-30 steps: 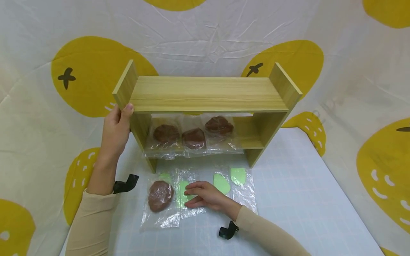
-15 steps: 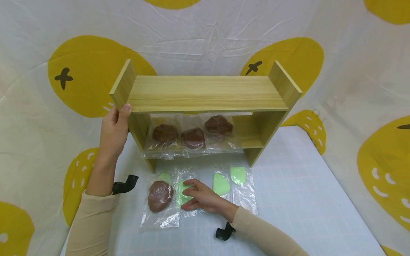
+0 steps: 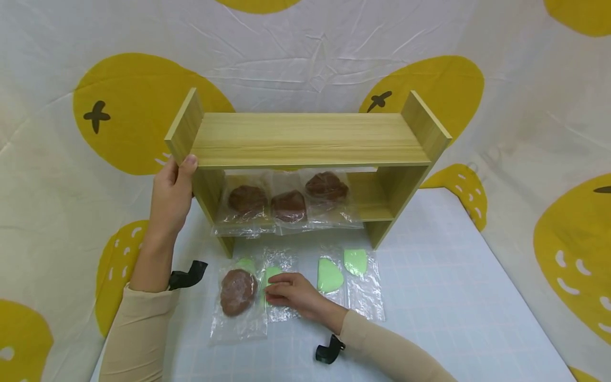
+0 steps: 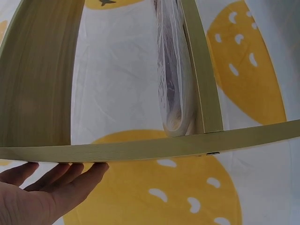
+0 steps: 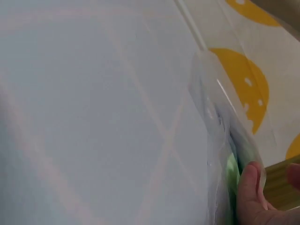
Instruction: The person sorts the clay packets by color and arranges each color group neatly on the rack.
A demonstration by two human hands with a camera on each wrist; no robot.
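My left hand [image 3: 174, 193] rests on the left side panel of a wooden shelf [image 3: 305, 138]. In the left wrist view its fingers [image 4: 96, 171] lie against the panel's outer face, thumb near the front edge in the head view. On the table, my right hand [image 3: 298, 294] is over a clear plastic bag with a light green piece [image 3: 273, 274], fingers apart and pointing left. Just left of its fingertips lies a clear bag with a brown flattened lump [image 3: 238, 293]. The right wrist view shows the right thumb [image 5: 248, 183] against crinkled clear plastic [image 5: 218, 117].
Three bagged brown lumps [image 3: 288, 207] lie side by side on the middle shelf, the bag ends hanging over its front. Right of my right hand are two light green pieces [image 3: 330, 276] in clear bags. A printed curtain [image 3: 305, 58] hangs behind the shelf.
My right hand has moved a little left, toward the bag with the brown lump. My left hand stays on the shelf's side panel.
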